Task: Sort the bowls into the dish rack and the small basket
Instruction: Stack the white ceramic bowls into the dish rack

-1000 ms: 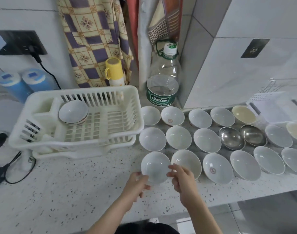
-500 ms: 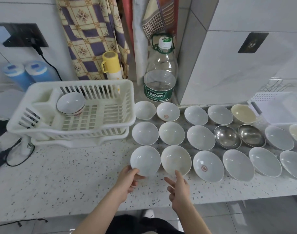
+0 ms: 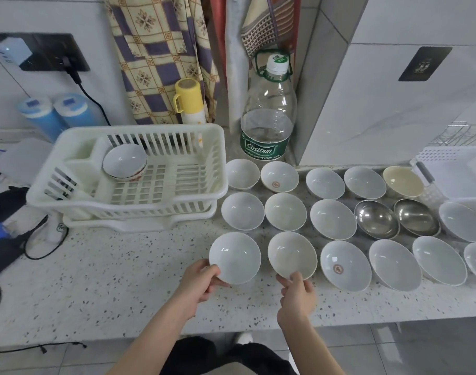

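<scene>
At the counter's front, a plain white bowl (image 3: pixel 235 257).

I see open counter (image 3: pixel 109 288) left of the packed bowls (image 3: pixel 285 212). The dish rack (image 3: pixel 201 201) walls it off behind, touching the bowls.

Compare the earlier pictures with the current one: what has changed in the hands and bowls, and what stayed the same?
The right hand let go of the front-left white bowl and moved right, its fingers now at the near rim of the next bowl. The left hand alone keeps gripping the first bowl. The other bowls, the dish rack and its one bowl stayed put.
</scene>
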`<state>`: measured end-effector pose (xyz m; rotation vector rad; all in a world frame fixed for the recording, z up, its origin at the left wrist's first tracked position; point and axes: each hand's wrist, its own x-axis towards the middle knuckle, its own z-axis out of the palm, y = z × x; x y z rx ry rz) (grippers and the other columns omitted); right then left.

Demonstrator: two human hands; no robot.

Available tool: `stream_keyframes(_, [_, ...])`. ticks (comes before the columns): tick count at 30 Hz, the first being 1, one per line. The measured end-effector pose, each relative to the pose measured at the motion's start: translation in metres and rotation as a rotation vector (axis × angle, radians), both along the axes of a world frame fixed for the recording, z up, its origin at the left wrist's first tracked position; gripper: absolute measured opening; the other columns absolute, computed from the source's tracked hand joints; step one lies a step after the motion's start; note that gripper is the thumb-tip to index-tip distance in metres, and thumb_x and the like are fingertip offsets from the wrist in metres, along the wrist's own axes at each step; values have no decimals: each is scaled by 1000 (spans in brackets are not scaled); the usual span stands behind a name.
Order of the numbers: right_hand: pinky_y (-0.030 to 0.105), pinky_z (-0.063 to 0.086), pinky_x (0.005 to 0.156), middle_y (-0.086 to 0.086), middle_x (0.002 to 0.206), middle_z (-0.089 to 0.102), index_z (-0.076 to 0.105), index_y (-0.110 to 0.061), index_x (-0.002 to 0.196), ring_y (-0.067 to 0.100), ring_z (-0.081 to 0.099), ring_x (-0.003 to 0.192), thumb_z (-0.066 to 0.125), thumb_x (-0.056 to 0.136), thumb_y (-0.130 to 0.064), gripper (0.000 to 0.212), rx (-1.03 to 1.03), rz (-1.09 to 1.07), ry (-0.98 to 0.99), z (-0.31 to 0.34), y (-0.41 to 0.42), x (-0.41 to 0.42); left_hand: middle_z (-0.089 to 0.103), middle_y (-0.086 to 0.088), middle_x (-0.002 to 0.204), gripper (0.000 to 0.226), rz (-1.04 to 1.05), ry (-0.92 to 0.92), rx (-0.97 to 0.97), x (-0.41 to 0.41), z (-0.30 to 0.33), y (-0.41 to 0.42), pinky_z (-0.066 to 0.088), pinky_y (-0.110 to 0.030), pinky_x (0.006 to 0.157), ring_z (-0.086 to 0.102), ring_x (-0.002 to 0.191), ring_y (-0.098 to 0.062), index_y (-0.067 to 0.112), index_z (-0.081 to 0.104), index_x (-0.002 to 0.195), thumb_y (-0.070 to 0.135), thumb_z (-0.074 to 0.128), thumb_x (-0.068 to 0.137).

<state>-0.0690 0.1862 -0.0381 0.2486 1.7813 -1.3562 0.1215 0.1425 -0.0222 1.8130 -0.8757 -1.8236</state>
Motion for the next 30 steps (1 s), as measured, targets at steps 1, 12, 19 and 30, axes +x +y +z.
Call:
stream_keyframes(1, [23,33,55,14,82,76,63,-10,101,9,42,53,51,84,-12,21,-2,-16,8,0,0,4,77,-15,79,32,-12,7,-12,6,4,-1,27,-19,39,37,43,-7,21,59,116,8,52,88])
stream_keyframes(12, [20,18,39,15,68,72,45,-10,66,12,17,45,49,76,-6,12,-250,-83,175,52,-14,79,71,-9,65,31,-2,189,-216,94,75,-29,27,-17,38,34,44,-11,17,68,110,10,57,82])
stream_keyframes(19, [18,15,39,-12,46,35,40,-25,47,8,17,42,49,74,-1,38,-552,72,273,109,-61,129,72,-17,67,20,170,195,-341,170,103,-63,24,-17,36,29,39,-10,12,66,100,7,51,86])
stream_keyframes(30, [21,27,40,19,60,65,51,-10,56,6,29,39,54,76,-10,20,-504,467,394,119,-157,202,75,-20,79,17,328,80,-482,267,109,-120,26,-16,36,26,37,-8,11,65,101,9,54,88])
